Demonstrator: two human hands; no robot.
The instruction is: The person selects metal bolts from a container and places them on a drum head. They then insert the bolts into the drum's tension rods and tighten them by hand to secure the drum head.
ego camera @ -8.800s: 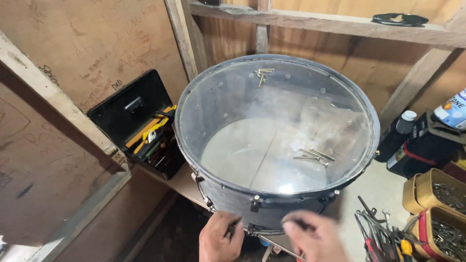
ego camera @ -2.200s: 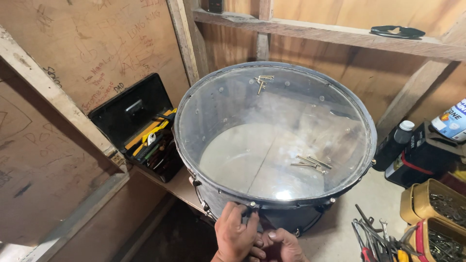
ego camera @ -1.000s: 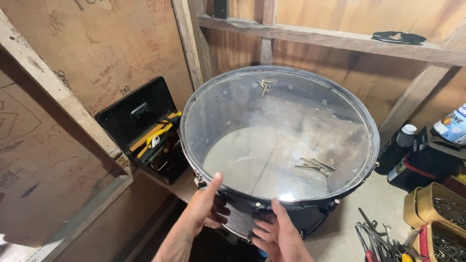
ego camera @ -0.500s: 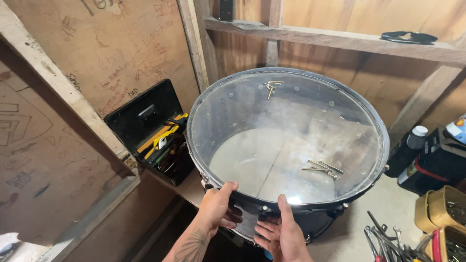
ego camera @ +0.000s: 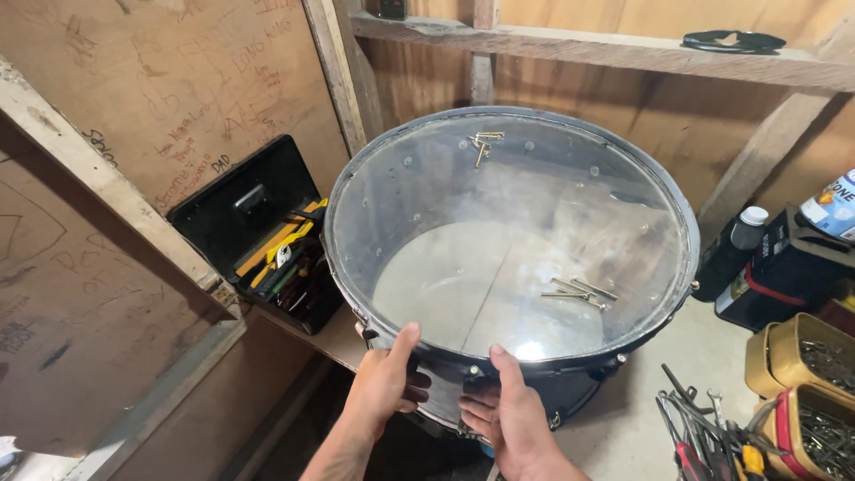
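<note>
A large black drum (ego camera: 579, 392) with a clear head (ego camera: 499, 223) stands tilted on the workbench in the head view. My left hand (ego camera: 387, 383) rests on the near rim, thumb up against the hoop. My right hand (ego camera: 508, 419) sits beside it on the near side of the shell, fingers spread. A small cluster of brass screws (ego camera: 483, 142) lies on the far part of the clear head. Several long metal rods (ego camera: 579, 292) lie on its right part.
An open black toolbox (ego camera: 263, 236) with tools stands left of the drum against the plywood wall. At the right are a black bottle (ego camera: 732, 254), tubs of screws (ego camera: 806, 361) and loose hand tools (ego camera: 712, 436). A wooden shelf (ego camera: 606, 49) runs above.
My hands moved from under the drum's near edge up onto its rim and spread apart. The view shifted, so the drum now sits further right.
</note>
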